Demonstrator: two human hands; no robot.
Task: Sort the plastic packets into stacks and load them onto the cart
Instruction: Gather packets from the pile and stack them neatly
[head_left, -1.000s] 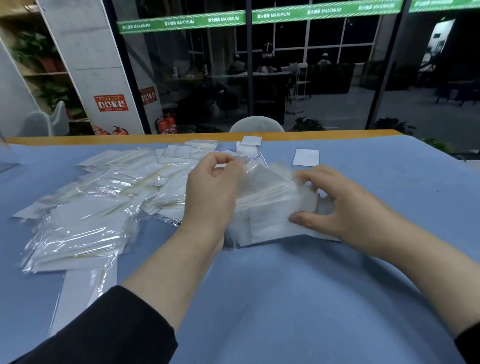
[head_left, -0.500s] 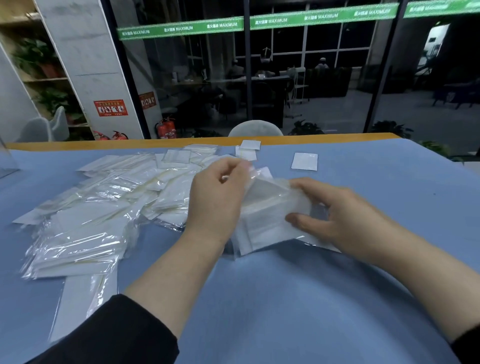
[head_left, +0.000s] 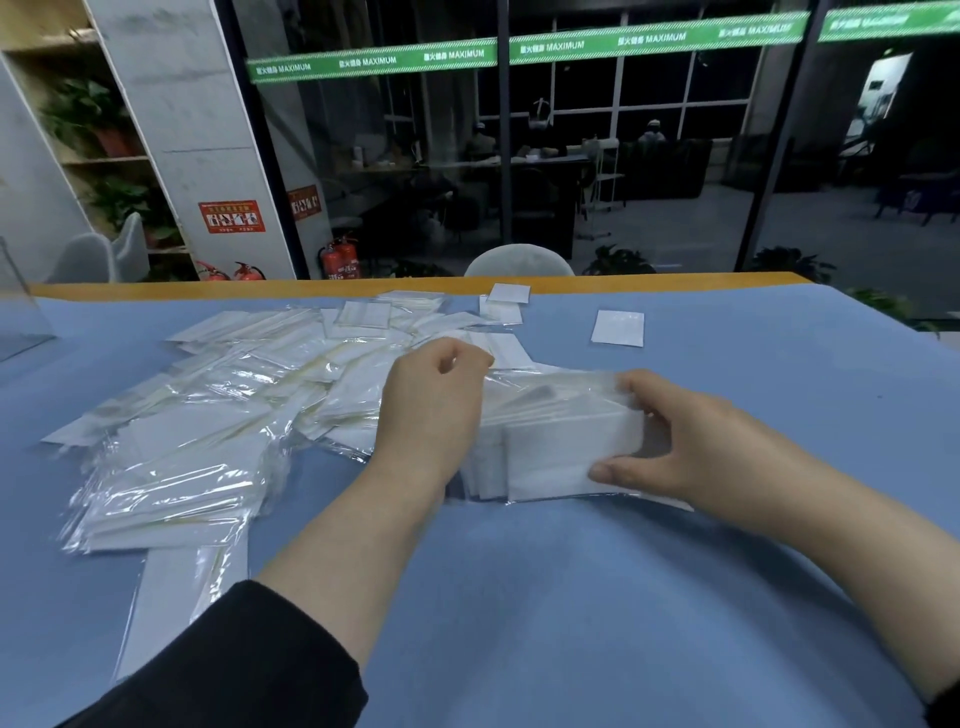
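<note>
Across the left half of the blue table (head_left: 597, 623) lies a loose heap of long packets (head_left: 197, 415) — clear plastic sleeves with white inserts, overlapping at all angles, and one long packet (head_left: 176, 597) lying apart at the near edge. None of that looks sorted yet.

Moving toward the middle, the person's left hand (head_left: 431, 410) is curled against the left side of a bundle of small square packets (head_left: 556, 447), its fingertips bent over the top rear edge; from where I stand the fingers seem to pinch the plastic there, though their tips are hidden behind the hand. The bundle rests on the table, edges roughly squared.

On its right side the right hand (head_left: 680, 447) grips it — thumb along the near lower edge, fingers hooked over the top corner.

Farther back lie a few stray square packets (head_left: 509, 301), and one single white packet (head_left: 617, 328) well apart to the right.

No cart is in sight. I judge the job barely begun: one stack being squared up, the big heap untouched, loading still ahead.
</note>
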